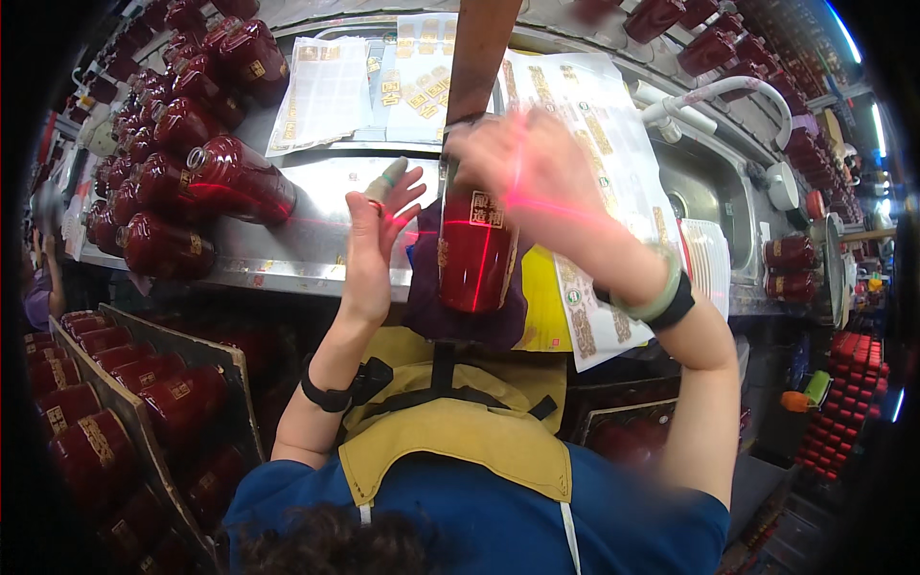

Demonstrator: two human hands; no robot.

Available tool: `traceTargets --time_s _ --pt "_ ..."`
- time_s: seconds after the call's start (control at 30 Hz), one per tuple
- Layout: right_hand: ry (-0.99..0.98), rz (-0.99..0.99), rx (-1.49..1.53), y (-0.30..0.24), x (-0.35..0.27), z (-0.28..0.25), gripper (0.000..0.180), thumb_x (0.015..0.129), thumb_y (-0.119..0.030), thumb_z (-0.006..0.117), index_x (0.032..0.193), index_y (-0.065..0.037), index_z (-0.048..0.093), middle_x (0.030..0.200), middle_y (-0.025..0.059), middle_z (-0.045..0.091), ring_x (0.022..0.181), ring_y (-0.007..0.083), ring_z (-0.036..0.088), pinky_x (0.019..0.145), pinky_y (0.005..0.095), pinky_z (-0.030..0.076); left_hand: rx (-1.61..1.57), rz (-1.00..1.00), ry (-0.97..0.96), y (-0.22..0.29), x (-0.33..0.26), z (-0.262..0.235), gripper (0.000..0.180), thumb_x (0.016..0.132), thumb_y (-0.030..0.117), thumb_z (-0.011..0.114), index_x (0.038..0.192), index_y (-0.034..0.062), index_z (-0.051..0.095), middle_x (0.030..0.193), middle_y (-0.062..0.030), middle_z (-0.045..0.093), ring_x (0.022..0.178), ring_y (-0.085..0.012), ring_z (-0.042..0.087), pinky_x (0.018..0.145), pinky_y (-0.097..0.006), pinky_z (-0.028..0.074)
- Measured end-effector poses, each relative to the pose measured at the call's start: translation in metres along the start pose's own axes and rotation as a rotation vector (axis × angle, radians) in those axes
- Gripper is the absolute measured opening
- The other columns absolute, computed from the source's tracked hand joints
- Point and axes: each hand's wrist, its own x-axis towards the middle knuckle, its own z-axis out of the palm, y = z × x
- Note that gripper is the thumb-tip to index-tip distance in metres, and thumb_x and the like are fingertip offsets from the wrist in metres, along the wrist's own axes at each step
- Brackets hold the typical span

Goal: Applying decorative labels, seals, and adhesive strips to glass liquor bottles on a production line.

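A dark red glossy bottle (474, 264) with gold lettering decals lies in front of me on a dark purple cloth (426, 311). Crossed red laser lines fall on the bottle and on my right forearm. Left of the bottle, my left hand (383, 206) is raised with its fingers apart and nothing in it; a pale cover sits on one finger. Over the far end of the bottle is my right hand (532, 158), smeared by motion, so its fingers and any contact cannot be made out. A white sheet of gold decals (585, 307) lies beneath the right forearm.
Many red bottles (240, 182) crowd the counter at left, with more in wooden-sided crates (172, 335) below. More decal sheets (321, 96) lie at the back. A brown post (476, 57) rises behind the bottle. At right are a sink (733, 211) and a curved faucet (719, 91).
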Motion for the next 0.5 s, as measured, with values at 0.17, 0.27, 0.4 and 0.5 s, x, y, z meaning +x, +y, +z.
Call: traceTargets --time_s 0.17,0.27,0.4,0.5 --pt "0.323 0.159 -0.085 0.009 0.003 -0.054 0.020 0.080 -0.008 0.075 0.100 -0.012 0.074 0.082 0.0010 0.066 0.077 0.0241 0.057 0.072 0.0376 0.045 0.056 -0.072 -0.090 0.000 0.005 0.013 0.087 0.105 0.067 0.021 0.151 -0.0048 0.040 0.146 -0.0217 0.052 0.135 -0.0289 0.051 0.118 -0.044 0.035" --pt "0.304 0.350 0.124 -0.019 -0.037 -0.071 0.024 0.076 0.000 0.080 0.099 -0.006 0.075 0.089 0.0070 0.073 0.073 0.0251 0.057 0.073 0.0353 0.045 0.217 -0.124 -0.146 0.001 0.018 0.014 0.070 0.104 0.056 0.046 0.137 -0.0065 0.051 0.126 -0.0197 0.063 0.115 -0.0241 0.061 0.101 -0.037 0.047" --pt "0.363 0.513 0.259 -0.048 -0.060 -0.066 0.024 0.077 0.006 0.079 0.100 -0.001 0.074 0.090 0.0093 0.074 0.076 0.0235 0.060 0.071 0.0329 0.047 0.099 -0.204 -0.126 -0.002 0.038 0.040 0.059 0.089 0.046 0.076 0.121 -0.0029 0.065 0.106 -0.0115 0.072 0.096 -0.0187 0.069 0.088 -0.033 0.054" --pt "0.418 0.558 0.249 -0.058 -0.062 -0.067 0.026 0.077 0.005 0.081 0.101 0.000 0.074 0.088 0.0094 0.072 0.075 0.0246 0.061 0.070 0.0334 0.048 -0.253 -0.450 -0.292 0.003 0.040 0.034 0.051 0.085 0.033 0.083 0.122 0.0019 0.066 0.109 -0.0081 0.071 0.096 -0.0159 0.069 0.089 -0.033 0.055"
